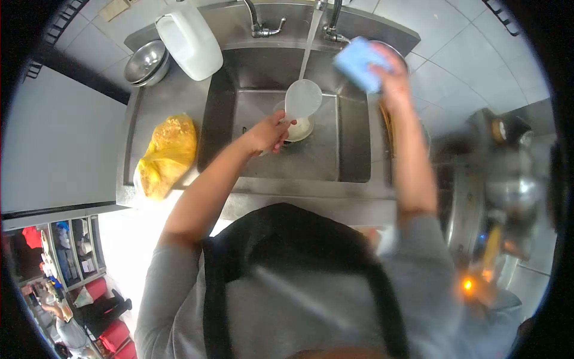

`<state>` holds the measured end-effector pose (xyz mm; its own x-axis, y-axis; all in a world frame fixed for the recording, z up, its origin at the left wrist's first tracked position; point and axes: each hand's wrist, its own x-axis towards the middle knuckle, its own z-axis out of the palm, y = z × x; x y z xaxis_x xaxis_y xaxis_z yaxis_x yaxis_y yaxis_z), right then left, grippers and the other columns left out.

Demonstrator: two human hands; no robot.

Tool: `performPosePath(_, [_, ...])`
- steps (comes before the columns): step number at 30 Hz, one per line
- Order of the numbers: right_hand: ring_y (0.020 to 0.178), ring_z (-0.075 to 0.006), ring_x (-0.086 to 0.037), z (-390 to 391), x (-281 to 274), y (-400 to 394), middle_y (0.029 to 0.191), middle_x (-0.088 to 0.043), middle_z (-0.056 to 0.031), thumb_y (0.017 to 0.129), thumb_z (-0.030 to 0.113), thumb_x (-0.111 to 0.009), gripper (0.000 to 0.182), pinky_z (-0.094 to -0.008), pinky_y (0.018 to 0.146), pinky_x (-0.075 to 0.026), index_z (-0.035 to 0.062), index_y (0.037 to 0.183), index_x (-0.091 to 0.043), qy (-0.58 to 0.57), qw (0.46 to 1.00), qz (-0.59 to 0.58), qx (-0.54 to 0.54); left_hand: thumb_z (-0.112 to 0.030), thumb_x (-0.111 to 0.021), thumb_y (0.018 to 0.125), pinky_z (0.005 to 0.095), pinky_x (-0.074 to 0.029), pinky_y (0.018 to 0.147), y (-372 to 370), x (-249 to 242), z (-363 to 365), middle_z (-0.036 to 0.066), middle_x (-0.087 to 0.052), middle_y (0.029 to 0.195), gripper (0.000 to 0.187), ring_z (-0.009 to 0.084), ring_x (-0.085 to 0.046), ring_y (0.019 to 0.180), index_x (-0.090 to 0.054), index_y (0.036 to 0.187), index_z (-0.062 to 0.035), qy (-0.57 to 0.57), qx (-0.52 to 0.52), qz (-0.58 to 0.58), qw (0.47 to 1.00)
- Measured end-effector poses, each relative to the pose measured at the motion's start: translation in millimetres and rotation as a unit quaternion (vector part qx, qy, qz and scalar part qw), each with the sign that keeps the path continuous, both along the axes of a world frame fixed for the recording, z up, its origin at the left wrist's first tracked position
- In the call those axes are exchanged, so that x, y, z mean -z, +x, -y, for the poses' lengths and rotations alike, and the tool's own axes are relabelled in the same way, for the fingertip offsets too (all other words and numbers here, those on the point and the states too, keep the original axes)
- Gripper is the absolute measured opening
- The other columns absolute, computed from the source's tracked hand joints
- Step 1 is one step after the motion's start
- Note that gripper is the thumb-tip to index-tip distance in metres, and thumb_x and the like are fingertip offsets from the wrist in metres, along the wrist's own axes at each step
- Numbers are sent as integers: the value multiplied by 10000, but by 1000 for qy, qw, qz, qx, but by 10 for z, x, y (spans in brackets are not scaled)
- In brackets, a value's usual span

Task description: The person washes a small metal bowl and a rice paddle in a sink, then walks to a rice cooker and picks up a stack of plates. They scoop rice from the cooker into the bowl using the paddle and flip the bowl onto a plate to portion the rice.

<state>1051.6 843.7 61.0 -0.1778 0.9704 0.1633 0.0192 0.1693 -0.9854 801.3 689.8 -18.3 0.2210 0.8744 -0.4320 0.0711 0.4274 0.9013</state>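
Under the running tap water (309, 45), my left hand (270, 133) grips a round whitish dipper-like utensil (303, 99); whether it has a handle is hidden by my fingers. Below it, a small pale bowl-like item (301, 129) rests on the floor of the steel sink (317, 164). My right hand (393, 76), smeared by motion, is closed on a light blue sponge (360, 64) above the sink's back right corner. A round rim shows partly behind that hand.
Left of the sink stand a white plastic jug (190, 42), nested steel bowls (146, 63) and a yellow plastic bag (166, 157). Two taps rise at the back. At right, a flame (468, 285) glows near blurred metal cookware. Another person (72, 326) is at far lower left.
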Motion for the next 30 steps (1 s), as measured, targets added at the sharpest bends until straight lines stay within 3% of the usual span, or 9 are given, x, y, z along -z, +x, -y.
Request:
performPosePath(3, [1028,-219,-541,758,685,-418,1104,-590,-100,730,51,-652,388,-335,909,-421,128,1108,-620,178,970,136,-92,-205,-433,919,262,-395,470,174,-41,-6,7,-467,670,234,109,-456,532,-531,1076,-60,16,44,-45,998])
performPosePath(5, [917,-275,-551,881,912,-475,915,-576,-123,699,79,-670,304,-370,803,-443,119,998,-634,190,962,195,21,-212,-433,917,294,-418,496,158,284,2,39,-480,668,242,155,-481,538,-530,1065,-46,179,111,-145,967])
performPosePath(9, [888,-321,-527,877,1074,-507,884,-544,-125,667,110,-678,226,-419,748,-416,103,885,-616,240,931,263,81,-231,-453,897,376,-465,632,313,19,99,141,-548,757,285,281,-565,691,-520,1093,-35,8,59,-152,987])
performPosePath(15, [895,-332,-553,404,1456,-231,941,-567,-142,684,106,-672,248,-434,795,-431,105,919,-596,199,899,370,122,-237,-456,874,441,-459,774,137,663,154,214,-589,989,261,356,-576,928,-559,1015,-43,348,165,-345,856])
performPosePath(19, [913,-152,-554,335,645,-194,1084,-563,-47,796,-5,-539,424,-279,794,-458,157,1188,-523,-157,987,-36,-20,-206,-469,854,433,-484,770,30,138,110,191,-615,955,239,362,-601,879,-582,989,-44,271,281,-480,786])
performPosePath(21, [968,-210,-552,455,680,-356,1141,-539,-77,815,53,-523,448,-315,848,-445,203,1237,-506,-17,989,55,-138,-184,-480,840,435,-496,757,80,-64,62,178,-628,929,232,363,-612,855,-601,991,-55,224,284,-520,774])
performPosePath(24, [1101,-301,-480,959,552,-559,1183,-490,-159,790,179,-566,518,-355,952,-371,207,1293,-445,385,765,508,-97,-172,-502,824,440,-510,713,189,-434,119,163,-642,887,198,352,-628,824,-629,932,-67,165,251,-567,767])
performPosePath(27, [1106,-323,-472,729,466,-581,1183,-492,-156,770,185,-594,638,-366,947,-374,178,1354,-338,250,832,367,-333,-171,-527,809,445,-509,702,122,-472,124,167,-644,888,175,336,-633,834,-649,876,-65,177,248,-571,762])
performPosePath(30, [1076,-330,-486,885,-13,-696,1148,-513,-159,733,187,-646,683,-394,925,-393,95,1327,-321,199,798,417,-387,-195,-544,816,451,-507,697,43,-634,43,176,-643,894,178,331,-633,836,-653,864,-62,203,332,-582,714])
